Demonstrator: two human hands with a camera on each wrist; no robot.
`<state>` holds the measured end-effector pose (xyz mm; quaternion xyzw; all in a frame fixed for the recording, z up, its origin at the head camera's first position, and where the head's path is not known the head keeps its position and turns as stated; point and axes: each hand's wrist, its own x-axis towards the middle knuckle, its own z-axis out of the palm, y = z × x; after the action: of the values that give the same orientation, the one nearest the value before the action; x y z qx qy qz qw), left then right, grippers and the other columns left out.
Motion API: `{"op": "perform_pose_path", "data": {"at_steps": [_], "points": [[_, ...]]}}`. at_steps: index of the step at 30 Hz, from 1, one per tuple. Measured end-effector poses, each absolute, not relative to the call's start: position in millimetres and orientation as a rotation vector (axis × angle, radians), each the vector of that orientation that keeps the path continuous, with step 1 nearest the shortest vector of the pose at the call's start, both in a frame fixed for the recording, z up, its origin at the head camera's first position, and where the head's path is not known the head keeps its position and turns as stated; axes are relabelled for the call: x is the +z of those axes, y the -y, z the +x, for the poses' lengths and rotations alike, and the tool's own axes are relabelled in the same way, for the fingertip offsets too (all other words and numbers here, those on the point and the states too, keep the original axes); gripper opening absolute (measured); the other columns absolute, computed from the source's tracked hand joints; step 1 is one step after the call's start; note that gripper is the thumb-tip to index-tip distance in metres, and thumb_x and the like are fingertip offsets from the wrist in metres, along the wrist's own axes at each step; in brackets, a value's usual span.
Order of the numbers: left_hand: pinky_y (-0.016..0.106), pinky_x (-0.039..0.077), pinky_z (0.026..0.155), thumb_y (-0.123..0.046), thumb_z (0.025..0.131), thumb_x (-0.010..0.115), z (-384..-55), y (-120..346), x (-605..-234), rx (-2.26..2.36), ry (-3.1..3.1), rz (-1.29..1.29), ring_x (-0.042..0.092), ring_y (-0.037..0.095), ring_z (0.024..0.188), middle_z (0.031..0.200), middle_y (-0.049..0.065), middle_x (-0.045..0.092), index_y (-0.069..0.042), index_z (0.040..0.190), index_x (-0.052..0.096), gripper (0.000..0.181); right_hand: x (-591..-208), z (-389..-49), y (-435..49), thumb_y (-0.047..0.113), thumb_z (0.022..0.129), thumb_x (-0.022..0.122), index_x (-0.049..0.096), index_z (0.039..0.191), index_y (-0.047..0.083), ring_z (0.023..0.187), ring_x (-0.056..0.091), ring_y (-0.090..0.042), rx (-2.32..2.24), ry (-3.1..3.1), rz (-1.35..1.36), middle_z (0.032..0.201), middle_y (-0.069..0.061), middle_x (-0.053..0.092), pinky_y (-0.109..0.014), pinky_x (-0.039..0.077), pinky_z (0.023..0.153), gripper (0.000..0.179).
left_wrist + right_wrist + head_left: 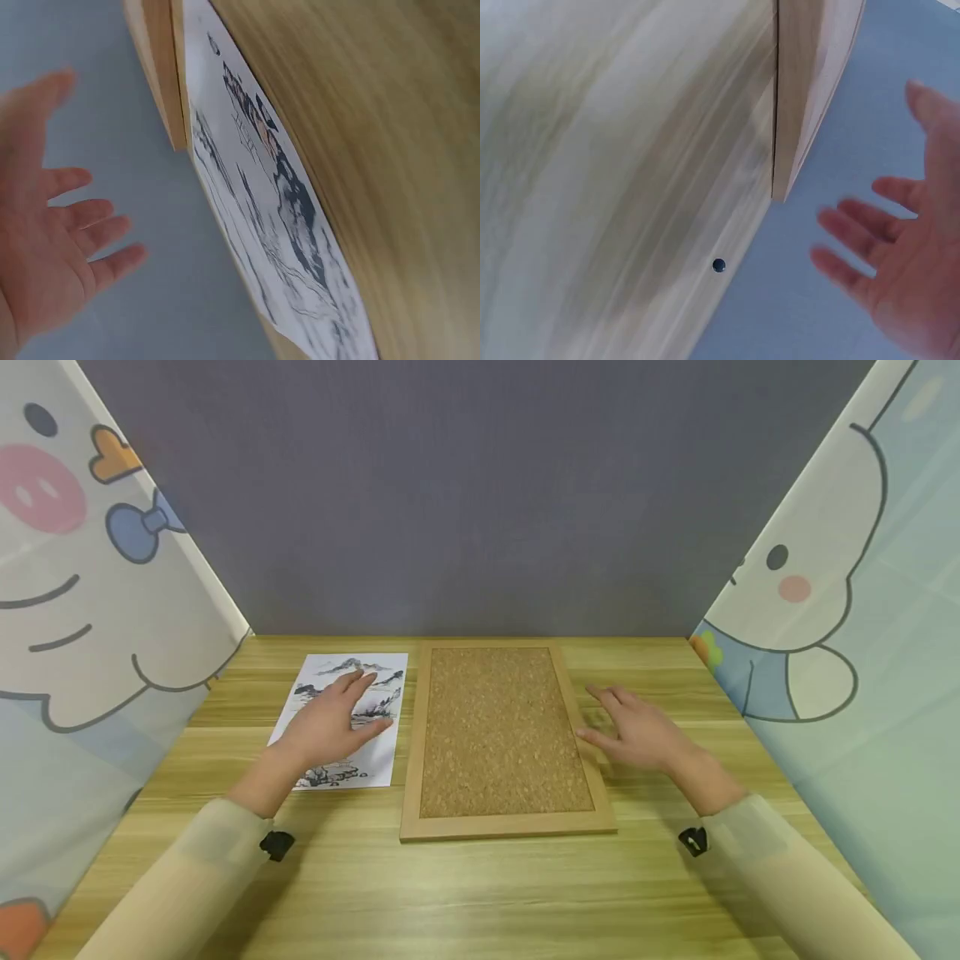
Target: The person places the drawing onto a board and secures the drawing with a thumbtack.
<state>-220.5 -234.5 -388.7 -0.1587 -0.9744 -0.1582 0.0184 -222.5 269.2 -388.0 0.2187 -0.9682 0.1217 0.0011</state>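
A wood-framed cork board lies flat on the table, between both hands. To its left is a white sheet with an ink landscape painting, also seen edge-on in the left wrist view. My left hand hovers over this sheet, fingers spread and holding nothing; part of the painting is hidden beneath it. Beside the board's right edge, my right hand is held above the table, its fingers apart with nothing in them. The right wrist view shows the board's side ahead of that hand.
The wood-grain table ends at a grey back wall. Cartoon-printed panels stand at left and right. A small dark round spot shows on the tabletop near its far edge.
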Motion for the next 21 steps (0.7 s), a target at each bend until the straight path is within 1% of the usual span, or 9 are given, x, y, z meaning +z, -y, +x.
{"op": "perform_pose_path", "data": {"at_steps": [2,3,5,7,8,12,14,17,21], "points": [[0.073,0.048,0.113,-0.053,0.109,0.063,-222,244,-389,-0.587,2.996,-0.446,0.051,0.056,0.146,0.168,0.032,0.04,-0.003,0.169,0.038,0.082,-389,-223,-269,0.048,0.11,0.065,0.046,0.165,0.005,0.129,0.068,-0.045,0.471,3.034,0.684,0.157,-0.026,0.057,-0.063,0.059,0.103,0.072],[0.073,0.05,0.11,-0.049,0.11,0.064,-223,249,-389,-0.629,2.987,-0.417,0.055,0.056,0.142,0.165,0.032,0.043,-0.002,0.167,0.04,0.079,-389,-223,-270,0.044,0.11,0.066,0.05,0.162,0.005,0.121,0.071,-0.04,0.516,3.033,0.685,0.151,-0.024,0.062,-0.057,0.062,0.095,0.067],[0.072,0.052,0.108,-0.043,0.11,0.065,-225,260,-390,-0.706,2.975,-0.368,0.058,0.056,0.137,0.16,0.034,0.047,0.002,0.165,0.042,0.075,-390,-224,-271,0.039,0.111,0.067,0.056,0.157,0.005,0.109,0.074,-0.031,0.601,3.034,0.69,0.142,-0.02,0.069,-0.048,0.064,0.084,0.059],[0.071,0.053,0.106,-0.042,0.11,0.066,-226,271,-391,-0.758,2.988,-0.325,0.059,0.056,0.134,0.158,0.037,0.047,0.004,0.164,0.041,0.075,-393,-224,-272,0.034,0.11,0.069,0.061,0.152,0.004,0.102,0.074,-0.026,0.661,3.026,0.715,0.133,-0.018,0.073,-0.041,0.063,0.078,0.053],[0.07,0.053,0.104,-0.041,0.11,0.066,-227,277,-392,-0.78,2.997,-0.303,0.06,0.055,0.133,0.157,0.038,0.047,0.005,0.164,0.041,0.075,-394,-224,-273,0.032,0.109,0.071,0.063,0.151,0.004,0.1,0.074,-0.024,0.687,3.021,0.738,0.13,-0.018,0.074,-0.038,0.062,0.077,0.05],[0.07,0.055,0.1,-0.04,0.11,0.066,-230,298,-395,-0.826,3.039,-0.227,0.06,0.059,0.128,0.154,0.045,0.045,0.008,0.162,0.041,0.075,-399,-224,-277,0.021,0.106,0.075,0.066,0.148,0.004,0.097,0.073,-0.02,0.761,3.02,0.828,0.131,-0.019,0.074,-0.032,0.061,0.076,0.046],[0.07,0.054,0.1,-0.039,0.11,0.067,-232,308,-397,-0.814,3.065,-0.192,0.059,0.061,0.127,0.151,0.047,0.046,0.01,0.161,0.041,0.076,-402,-223,-279,0.017,0.104,0.077,0.067,0.148,0.004,0.096,0.073,-0.019,0.792,3.037,0.851,0.131,-0.02,0.073,-0.03,0.06,0.075,0.047],[0.073,0.052,0.105,-0.039,0.109,0.068,-235,323,-400,-0.817,3.117,-0.132,0.056,0.064,0.131,0.15,0.051,0.046,0.012,0.162,0.038,0.079,-405,-221,-283,0.018,0.102,0.08,0.068,0.148,0.004,0.093,0.069,-0.016,0.821,3.077,0.843,0.129,-0.02,0.071,-0.028,0.057,0.074,0.049],[0.074,0.048,0.111,-0.039,0.108,0.071,-237,341,-406,-0.836,3.176,-0.04,0.052,0.065,0.135,0.15,0.052,0.046,0.016,0.162,0.033,0.086,-408,-218,-286,0.023,0.101,0.082,0.071,0.146,0.006,0.087,0.06,-0.01,0.805,3.107,0.839,0.121,-0.013,0.072,-0.026,0.052,0.073,0.049]]}}
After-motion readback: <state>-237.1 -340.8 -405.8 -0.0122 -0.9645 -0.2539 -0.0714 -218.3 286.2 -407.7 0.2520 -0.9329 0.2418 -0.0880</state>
